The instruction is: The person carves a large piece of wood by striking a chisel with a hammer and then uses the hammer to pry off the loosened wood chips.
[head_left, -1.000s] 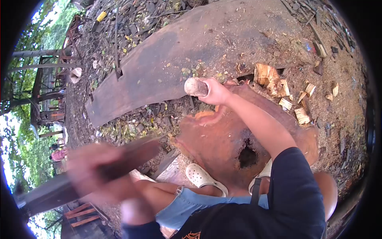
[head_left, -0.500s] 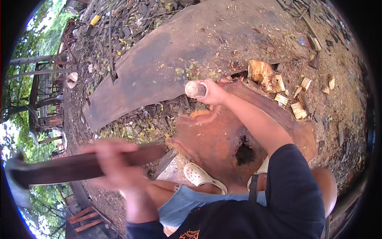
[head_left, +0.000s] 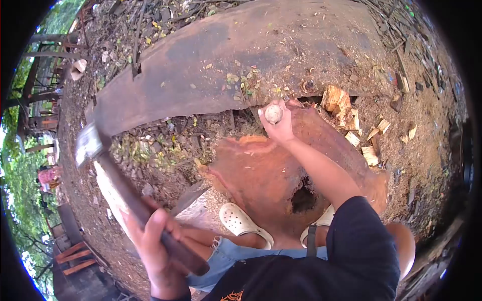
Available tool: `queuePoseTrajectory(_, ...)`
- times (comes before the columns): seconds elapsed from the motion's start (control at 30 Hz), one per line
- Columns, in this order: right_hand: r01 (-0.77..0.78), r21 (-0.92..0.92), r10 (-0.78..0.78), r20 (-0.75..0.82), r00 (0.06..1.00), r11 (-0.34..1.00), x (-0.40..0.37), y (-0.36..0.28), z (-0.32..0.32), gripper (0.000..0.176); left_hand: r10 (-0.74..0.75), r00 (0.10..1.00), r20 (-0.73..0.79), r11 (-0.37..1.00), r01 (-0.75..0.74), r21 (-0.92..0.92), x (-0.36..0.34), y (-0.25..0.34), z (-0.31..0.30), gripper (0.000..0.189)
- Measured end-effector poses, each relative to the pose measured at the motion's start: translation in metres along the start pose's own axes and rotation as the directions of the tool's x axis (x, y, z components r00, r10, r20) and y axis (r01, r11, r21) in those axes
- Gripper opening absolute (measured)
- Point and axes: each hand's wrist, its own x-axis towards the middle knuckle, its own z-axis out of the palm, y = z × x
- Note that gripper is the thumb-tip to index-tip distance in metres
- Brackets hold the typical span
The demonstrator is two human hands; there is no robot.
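My left hand (head_left: 153,236) is closed round the dark wooden handle of an axe (head_left: 133,193). Its metal head (head_left: 90,143), blurred by motion, points up and to the left. My right hand (head_left: 281,125) grips an upright round piece of wood (head_left: 273,114), seen end-on with a pale, worn top. Its lower part is hidden by my hand. That hand is over the far edge of a large reddish-brown wood slab (head_left: 261,175), which has a dark hole (head_left: 304,195) in it.
Split wood pieces (head_left: 336,100) lie beyond the slab on the right. A long flat dark sheet (head_left: 201,75) stretches across the ground ahead. My pale clogs (head_left: 243,223) are at the slab's near edge. Dark posts and trees stand at far left.
My left hand has swung the axe, so its head has moved up and to the right. My right hand with the wood piece now appears further right, its round end more face-on.
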Motion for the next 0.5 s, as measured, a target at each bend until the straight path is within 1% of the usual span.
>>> queuePoseTrajectory(0.07,-0.057,0.018,0.058,-0.049,0.997,0.998,0.012,0.004,0.01,0.028,0.001,0.999,-0.054,0.993,-0.007,-0.118,0.005,-0.012,-0.019,0.034)
queuePoseTrajectory(0.1,0.032,-0.034,-0.038,-0.219,0.975,0.999,0.018,0.014,0.019,0.025,-0.047,0.997,-0.059,0.988,0.037,-0.15,0.004,-0.011,-0.023,0.034)
queuePoseTrajectory(0.13,-0.109,-0.006,0.104,-0.25,0.963,0.994,0.033,0.006,0.018,0.025,-0.089,0.996,-0.011,0.954,0.082,-0.288,0.004,-0.012,-0.028,0.034)
queuePoseTrajectory(0.17,-0.121,0.062,0.132,-0.242,0.961,0.991,0.049,-0.016,0.013,0.021,-0.148,0.989,-0.022,0.937,0.133,-0.322,0.004,-0.011,-0.029,0.035)
queuePoseTrajectory(0.2,-0.108,0.054,0.117,-0.211,0.97,0.993,0.067,0.002,0.01,0.016,-0.197,0.98,-0.028,0.919,0.175,-0.354,0.006,-0.011,-0.029,0.036)
queuePoseTrajectory(0.27,-0.133,-0.107,0.109,-0.204,0.973,0.985,0.073,0.004,0.014,0.013,-0.276,0.961,0.031,0.9,0.27,-0.343,0.008,-0.012,-0.037,0.038)
queuePoseTrajectory(0.3,-0.114,-0.107,0.09,-0.211,0.973,0.988,0.074,0.008,0.015,0.013,-0.315,0.947,0.063,0.886,0.317,-0.339,0.007,-0.013,-0.04,0.039)
queuePoseTrajectory(0.37,-0.058,-0.1,0.035,-0.218,0.975,0.993,0.081,0.012,0.019,0.014,-0.312,0.945,0.1,0.888,0.327,-0.322,0.008,-0.018,-0.043,0.041)
queuePoseTrajectory(0.47,0.168,-0.155,-0.204,-0.263,0.943,0.974,0.098,0.022,0.034,0.02,-0.313,0.94,0.137,0.9,0.339,-0.273,0.008,-0.021,-0.045,0.044)
queuePoseTrajectory(0.5,0.086,-0.209,-0.126,-0.186,0.975,0.974,0.102,0.023,0.036,0.023,-0.316,0.937,0.148,0.903,0.345,-0.255,0.008,-0.022,-0.044,0.044)
